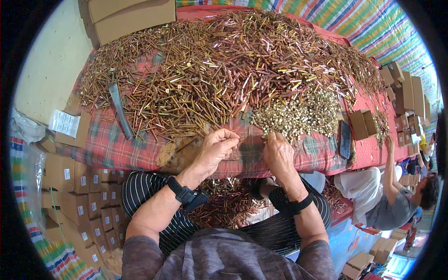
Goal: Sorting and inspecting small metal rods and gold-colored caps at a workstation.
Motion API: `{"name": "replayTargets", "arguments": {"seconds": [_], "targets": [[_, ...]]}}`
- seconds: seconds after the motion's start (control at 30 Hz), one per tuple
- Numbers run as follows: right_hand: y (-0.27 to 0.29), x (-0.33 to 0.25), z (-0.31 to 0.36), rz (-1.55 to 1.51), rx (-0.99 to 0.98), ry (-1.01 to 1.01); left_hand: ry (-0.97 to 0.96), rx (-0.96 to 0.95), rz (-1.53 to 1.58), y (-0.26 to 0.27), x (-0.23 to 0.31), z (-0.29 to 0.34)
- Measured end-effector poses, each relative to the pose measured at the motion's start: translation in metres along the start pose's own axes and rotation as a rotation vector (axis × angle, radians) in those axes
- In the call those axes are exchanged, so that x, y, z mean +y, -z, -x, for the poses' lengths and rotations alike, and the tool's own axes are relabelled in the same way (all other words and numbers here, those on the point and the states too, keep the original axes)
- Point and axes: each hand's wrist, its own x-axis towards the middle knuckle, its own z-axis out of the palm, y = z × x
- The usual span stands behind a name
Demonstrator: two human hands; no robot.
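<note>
My left hand [217,148] is closed in a pinch above the near edge of the cloth-covered table [254,156]. A thin copper-coloured rod seems to be in it, a short end showing past the fingertips. My right hand [278,151] reaches the near edge of a heap of small pale-gold metal pieces [303,114]. Its fingers are pressed together and point down, and whatever is between them is hidden. Beyond both hands spreads a large heap of thin copper-coloured rods [200,84].
A curved grey strip [121,112] lies left among the rods. On the right are a dark phone-like slab [344,140] and a small open carton [363,125]. Stacked cartons [88,200] stand lower left. More rods [224,200] lie between my legs. Another person [392,200] sits at right.
</note>
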Motion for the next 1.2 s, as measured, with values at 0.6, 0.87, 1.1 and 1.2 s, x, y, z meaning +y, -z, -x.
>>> {"name": "replayTargets", "arguments": {"seconds": [0.6,0.87,1.1,1.2], "targets": [[0.012,-0.044,0.000,-1.099,-0.041,0.040,0.063,-0.044,0.122,0.011,0.000,-0.001],[0.024,-0.050,0.001,-0.870,-0.065,0.027,-0.029,-0.019,-0.055,0.005,0.005,0.003],[0.019,-0.052,0.001,-1.053,-0.223,-0.188,-0.057,-0.017,-0.076,0.001,0.003,0.005],[0.015,-0.052,0.001,-0.664,0.135,0.219,-0.052,-0.007,-0.026,0.002,0.002,0.005]]}}
